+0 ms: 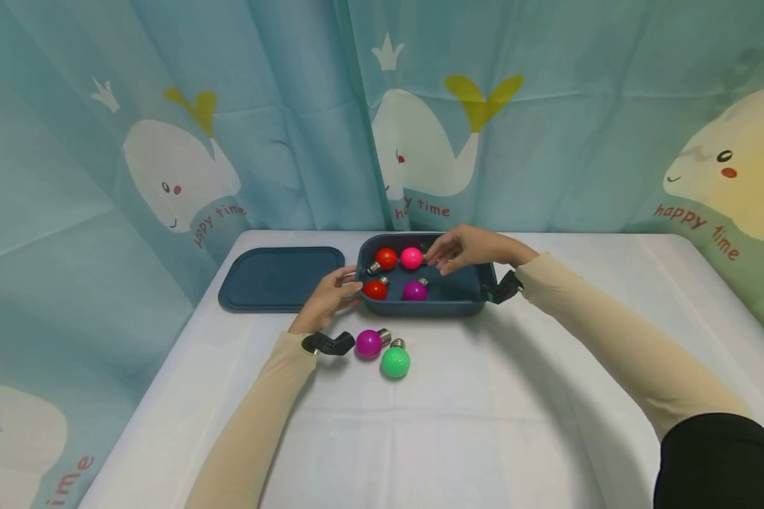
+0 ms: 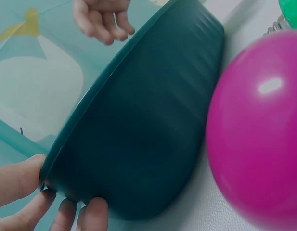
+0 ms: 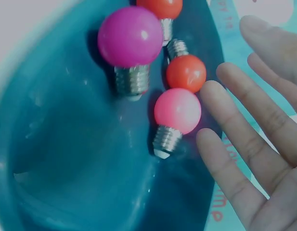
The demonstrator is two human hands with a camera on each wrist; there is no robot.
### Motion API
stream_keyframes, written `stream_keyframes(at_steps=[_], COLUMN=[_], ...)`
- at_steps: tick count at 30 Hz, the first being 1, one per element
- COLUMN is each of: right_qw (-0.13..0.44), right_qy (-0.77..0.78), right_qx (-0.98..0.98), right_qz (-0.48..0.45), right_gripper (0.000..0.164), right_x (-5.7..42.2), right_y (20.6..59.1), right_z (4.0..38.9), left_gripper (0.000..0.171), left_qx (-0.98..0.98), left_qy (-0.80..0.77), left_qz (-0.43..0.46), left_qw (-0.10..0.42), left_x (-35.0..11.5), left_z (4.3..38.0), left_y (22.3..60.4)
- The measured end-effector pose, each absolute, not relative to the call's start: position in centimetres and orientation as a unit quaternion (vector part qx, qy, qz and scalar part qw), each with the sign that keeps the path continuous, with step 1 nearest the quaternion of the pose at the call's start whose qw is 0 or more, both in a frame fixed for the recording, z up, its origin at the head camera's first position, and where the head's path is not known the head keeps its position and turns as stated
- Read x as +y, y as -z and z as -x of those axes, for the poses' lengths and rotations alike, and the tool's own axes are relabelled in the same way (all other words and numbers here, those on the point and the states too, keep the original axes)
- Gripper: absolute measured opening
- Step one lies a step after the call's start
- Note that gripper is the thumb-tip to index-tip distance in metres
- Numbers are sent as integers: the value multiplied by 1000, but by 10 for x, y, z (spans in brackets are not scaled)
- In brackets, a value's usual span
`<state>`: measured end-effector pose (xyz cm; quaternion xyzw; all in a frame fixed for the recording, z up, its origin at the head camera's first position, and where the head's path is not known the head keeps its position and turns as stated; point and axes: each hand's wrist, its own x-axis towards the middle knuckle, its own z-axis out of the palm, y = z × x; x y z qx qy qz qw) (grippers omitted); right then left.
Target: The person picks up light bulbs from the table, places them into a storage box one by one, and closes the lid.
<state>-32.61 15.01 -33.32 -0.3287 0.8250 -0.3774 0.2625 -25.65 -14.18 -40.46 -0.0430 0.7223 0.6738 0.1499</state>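
At its left end the dark blue plastic box (image 1: 448,308) is held by my left hand (image 1: 327,300), the thumb (image 2: 18,180) at the rim and the fingers against the outer wall. My right hand (image 1: 474,249) hovers over the box, its fingers extended and holding nothing. Inside lie a pink light bulb (image 3: 177,110), a purple bulb (image 3: 130,36), a red bulb (image 1: 385,258) and another red bulb (image 1: 375,289). In front of the box, on the table, a second purple bulb (image 1: 368,344) rests beside a green bulb (image 1: 395,362).
A dark blue lid (image 1: 280,279) lies flat on the white-covered table (image 1: 484,424), left of the box. Behind the table hangs a blue-green curtain (image 1: 305,113) with whale prints.
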Motion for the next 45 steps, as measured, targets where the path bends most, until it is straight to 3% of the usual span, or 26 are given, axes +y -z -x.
stream_keyframes(at_steps=[20,45], right_qw=[259,270], right_qy=[371,410], right_qx=[794,737], right_qz=[406,464], right_gripper=[38,41], right_x=[152,127], right_y=[319,350], right_z=[282,257], left_gripper=[54,56], left_qx=[724,720], left_qy=[-672,-676], left_qz=[37,28], left_qw=[150,154], left_x=[-142,-143], left_z=[258,258], left_y=[405,404])
